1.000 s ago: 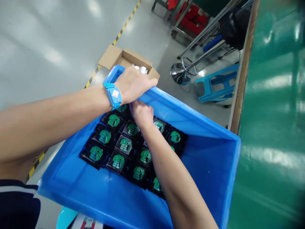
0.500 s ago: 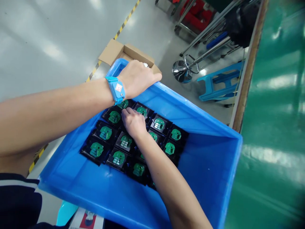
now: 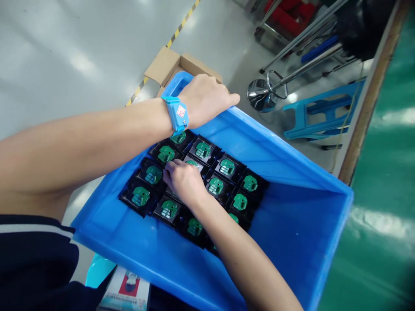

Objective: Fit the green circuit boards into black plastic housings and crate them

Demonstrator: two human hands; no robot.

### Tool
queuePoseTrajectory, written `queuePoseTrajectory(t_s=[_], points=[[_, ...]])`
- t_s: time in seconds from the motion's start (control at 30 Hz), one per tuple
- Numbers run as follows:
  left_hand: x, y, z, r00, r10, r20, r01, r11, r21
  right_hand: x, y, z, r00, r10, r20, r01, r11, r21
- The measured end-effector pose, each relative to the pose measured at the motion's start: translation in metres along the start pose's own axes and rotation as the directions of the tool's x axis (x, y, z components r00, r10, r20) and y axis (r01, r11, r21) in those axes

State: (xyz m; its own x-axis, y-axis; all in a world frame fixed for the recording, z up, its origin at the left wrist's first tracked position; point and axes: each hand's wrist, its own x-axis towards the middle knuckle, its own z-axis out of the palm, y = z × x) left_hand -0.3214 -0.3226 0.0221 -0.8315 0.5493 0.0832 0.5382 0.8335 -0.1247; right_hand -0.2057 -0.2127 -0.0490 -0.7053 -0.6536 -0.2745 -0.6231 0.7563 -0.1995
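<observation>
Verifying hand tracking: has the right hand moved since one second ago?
Yes. Judged against the blue bin, the right hand has moved away from the far wall, toward the near wall.

The right hand point(image 3: 186, 183) partly hides some green boards point(image 3: 192, 163); what it holds, if anything, is hard to tell.

Single head view looked forward and down into bin point(image 3: 292, 246). Bin sat near, floor point(image 3: 103, 39) farther off.
</observation>
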Motion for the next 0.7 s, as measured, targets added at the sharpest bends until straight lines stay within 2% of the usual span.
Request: queuePoseTrajectory(t_s=[0.17, 0.27, 0.43, 0.7], points=[[0.001, 0.0, 0.001, 1.0, 0.01, -0.018, -0.01, 1.0, 0.003, -0.01, 0.011, 0.025, 0.968, -0.069, -0.243, 0.074, 0.997, 0.014], [0.001, 0.0, 0.003, 1.0, 0.005, -0.022, -0.004, 1.0, 0.01, -0.014, 0.016, 0.036, 0.939, -0.101, -0.33, 0.109, 0.994, 0.004], [0.003, -0.001, 0.005, 1.0, 0.006, -0.03, -0.005, 1.0, 0.019, -0.015, 0.017, 0.043, 0.935, -0.106, -0.339, 0.116, 0.993, 0.011], [-0.001, -0.001, 0.001, 1.0, 0.012, -0.017, -0.012, 1.0, 0.006, -0.011, 0.01, 0.024, 0.972, -0.046, -0.229, 0.052, 0.998, 0.019]])
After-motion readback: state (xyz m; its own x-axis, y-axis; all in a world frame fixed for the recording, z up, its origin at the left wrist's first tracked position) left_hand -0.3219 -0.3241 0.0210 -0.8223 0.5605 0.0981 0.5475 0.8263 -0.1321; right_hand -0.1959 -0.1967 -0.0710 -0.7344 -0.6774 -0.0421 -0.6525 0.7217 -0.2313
